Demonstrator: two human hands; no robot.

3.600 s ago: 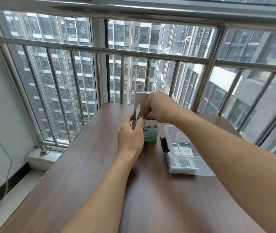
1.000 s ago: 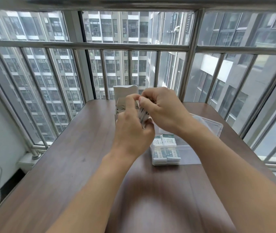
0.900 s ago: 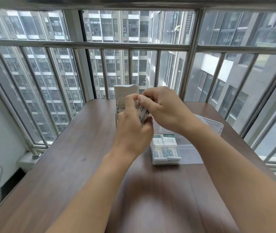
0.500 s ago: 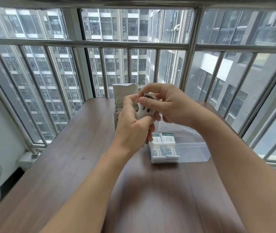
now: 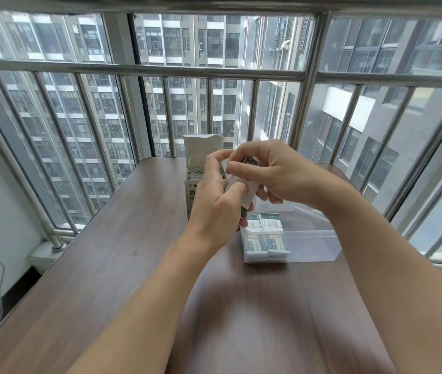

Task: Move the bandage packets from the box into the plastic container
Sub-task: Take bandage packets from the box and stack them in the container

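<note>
A white bandage box (image 5: 193, 168) stands upright on the table with its top flap raised and packets showing inside. My left hand (image 5: 215, 206) and my right hand (image 5: 271, 174) meet just in front of it, both pinching a small bunch of bandage packets (image 5: 246, 187) above the table. To the right lies a clear plastic container (image 5: 311, 238), its left end filled with stacked white and green bandage packets (image 5: 267, 236). The held bunch hovers over the container's left end.
The brown wooden table (image 5: 133, 265) ends at steel window bars (image 5: 144, 70) behind the box and to both sides. A thin cable (image 5: 1, 279) hangs along the white wall at the left.
My hands have drawn a bunch of packets up out of the box and shifted it right, over the container's left end. The view has tilted down slightly.
</note>
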